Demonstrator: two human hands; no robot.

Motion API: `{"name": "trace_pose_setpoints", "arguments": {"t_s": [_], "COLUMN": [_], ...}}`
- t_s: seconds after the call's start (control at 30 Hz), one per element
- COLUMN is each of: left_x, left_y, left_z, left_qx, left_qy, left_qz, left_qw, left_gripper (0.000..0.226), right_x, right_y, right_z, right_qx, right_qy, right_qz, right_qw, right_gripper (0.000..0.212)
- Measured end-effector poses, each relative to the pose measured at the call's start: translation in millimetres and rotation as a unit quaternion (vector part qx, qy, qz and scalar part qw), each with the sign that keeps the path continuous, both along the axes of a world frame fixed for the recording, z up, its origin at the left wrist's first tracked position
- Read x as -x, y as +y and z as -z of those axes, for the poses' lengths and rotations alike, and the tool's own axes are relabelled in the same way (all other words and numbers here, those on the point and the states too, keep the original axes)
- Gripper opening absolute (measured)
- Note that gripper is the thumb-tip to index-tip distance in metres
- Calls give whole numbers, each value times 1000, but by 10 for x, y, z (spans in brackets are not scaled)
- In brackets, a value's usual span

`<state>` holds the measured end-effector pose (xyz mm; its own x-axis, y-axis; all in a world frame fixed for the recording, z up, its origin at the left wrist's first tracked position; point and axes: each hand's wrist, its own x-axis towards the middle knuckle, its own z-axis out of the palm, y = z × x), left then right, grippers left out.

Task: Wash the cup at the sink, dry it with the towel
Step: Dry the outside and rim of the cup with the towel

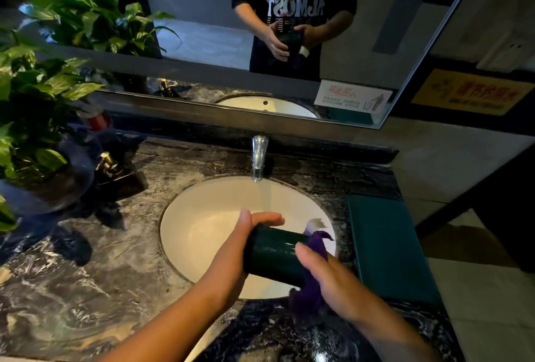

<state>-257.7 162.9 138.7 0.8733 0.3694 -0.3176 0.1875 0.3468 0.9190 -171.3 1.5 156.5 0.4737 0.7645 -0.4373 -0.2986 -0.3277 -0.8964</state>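
A dark green cup (272,254) lies on its side in the air over the white sink basin (202,225). My left hand (234,248) grips its closed end, thumb up and fingers curled over the top. My right hand (324,277) holds a purple towel (314,248) against the cup's open end; a white tag sticks out of the cloth. Water runs from the chrome faucet (258,158) into the basin just behind the cup.
A dark marble counter (95,269) surrounds the sink. Potted green plants (31,106) and a soap pump (106,162) stand at the left. A teal mat (388,243) lies right of the basin. A mirror (202,28) on the wall shows the person's reflection.
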Motion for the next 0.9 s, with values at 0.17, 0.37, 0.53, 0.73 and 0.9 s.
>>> {"name": "trace_pose_setpoints", "arguments": {"t_s": [0.17, 0.37, 0.53, 0.73, 0.9], "left_x": [-56, -145, -201, -90, 7], "left_y": [109, -6, -74, -38, 14], "left_z": [-209, -234, -192, -161, -83], "left_qx": [169, 151, 96, -202, -373], "left_qy": [169, 157, 88, -108, -237], "left_qz": [54, -18, -97, -84, -33], "left_qw": [969, 976, 987, 970, 896], "left_gripper": [69, 40, 42, 58, 67], "right_x": [59, 86, 146, 176, 109], "right_y": [-41, -43, 35, 161, 91], "right_z": [-97, -73, -70, -74, -91], "right_qx": [86, 106, 15, -88, -148], "right_qy": [-267, -329, -155, 237, 350], "right_qz": [-154, -182, -36, 155, 92], "right_qw": [947, 920, 987, 955, 920], "right_gripper": [49, 69, 42, 62, 56]}}
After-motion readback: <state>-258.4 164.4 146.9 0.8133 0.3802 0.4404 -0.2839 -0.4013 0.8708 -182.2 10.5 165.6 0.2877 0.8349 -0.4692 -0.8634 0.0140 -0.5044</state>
